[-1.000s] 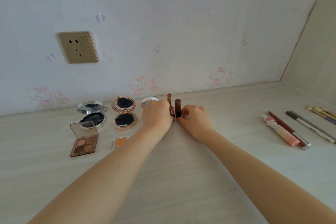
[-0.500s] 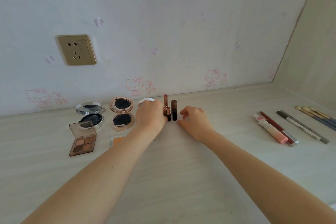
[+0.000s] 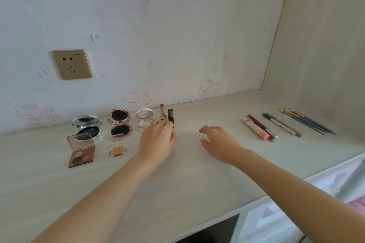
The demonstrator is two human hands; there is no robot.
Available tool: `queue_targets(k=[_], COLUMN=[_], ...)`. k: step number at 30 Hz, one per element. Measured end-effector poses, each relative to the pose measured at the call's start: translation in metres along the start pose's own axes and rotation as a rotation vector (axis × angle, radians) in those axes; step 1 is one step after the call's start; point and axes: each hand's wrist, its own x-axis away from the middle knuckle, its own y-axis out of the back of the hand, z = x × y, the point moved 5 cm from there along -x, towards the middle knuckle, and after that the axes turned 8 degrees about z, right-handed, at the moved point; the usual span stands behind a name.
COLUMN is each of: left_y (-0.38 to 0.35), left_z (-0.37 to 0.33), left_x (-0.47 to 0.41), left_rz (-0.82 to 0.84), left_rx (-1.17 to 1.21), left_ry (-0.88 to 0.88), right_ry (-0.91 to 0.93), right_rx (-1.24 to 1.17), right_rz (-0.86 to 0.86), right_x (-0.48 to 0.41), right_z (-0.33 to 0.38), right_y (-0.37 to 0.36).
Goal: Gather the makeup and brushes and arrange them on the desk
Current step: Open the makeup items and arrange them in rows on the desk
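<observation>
At the centre of the frame, three lipsticks [image 3: 170, 115] stand upright on a pale desk [image 3: 197, 175] close to the wall. The left hand [image 3: 158, 140] reaches their bases, and whether its fingertips pinch one cannot be told. The right hand [image 3: 219, 142] hovers just right of centre, fingers loosely spread, holding nothing. Open compacts [image 3: 118, 117] and an eyeshadow palette [image 3: 82, 153] lie at centre left. Lip gloss tubes [image 3: 256, 128], liner pens [image 3: 281, 124] and brushes [image 3: 306, 121] line the right.
</observation>
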Motion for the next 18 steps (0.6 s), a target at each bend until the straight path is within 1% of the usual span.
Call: queue_targets(k=[9,13,18], left_y=[-0.034,-0.052,-0.068], left_z=[-0.068,-0.102,-0.141], left_x=[0.009,0.004,-0.019], left_rz=[0.167,0.189,0.223], left_rx=[0.048,0.080,0.103], left_ry=[-0.140,-0.205,-0.251], right_ry=[-0.106,-0.142,-0.184], right_rx=[0.017,0.052,0.096], right_rz=[0.002,-0.005,-0.072], right_x=[0.068,0.085,0.092], right_z=[-0.048,-0.073,-0.105], right_y=[0.021,0.032,0.050])
